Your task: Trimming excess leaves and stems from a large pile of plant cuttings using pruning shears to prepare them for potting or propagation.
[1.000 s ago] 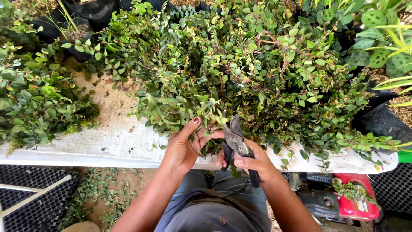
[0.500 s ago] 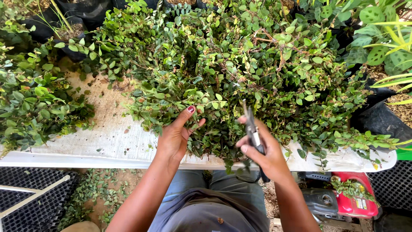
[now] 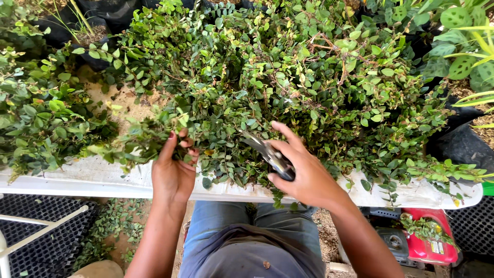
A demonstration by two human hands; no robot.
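Head view: metal pruning shears with dark handles (image 3: 270,154) are gripped in the closed right hand (image 3: 303,172), blades pointed into the dense small-leaved green trailing plant (image 3: 288,87). A leafy sprig of that plant is pinched by the left hand (image 3: 174,167), left of the shears. Below both hands runs one white, rough-edged tray rim (image 3: 92,177). One red plastic machine (image 3: 429,242), bearing a small pale label, sits under the rim's right end.

White bench (image 3: 98,177), sandy soil (image 3: 128,105) spread on top, leafy green cuttings (image 3: 288,87) heaped across it
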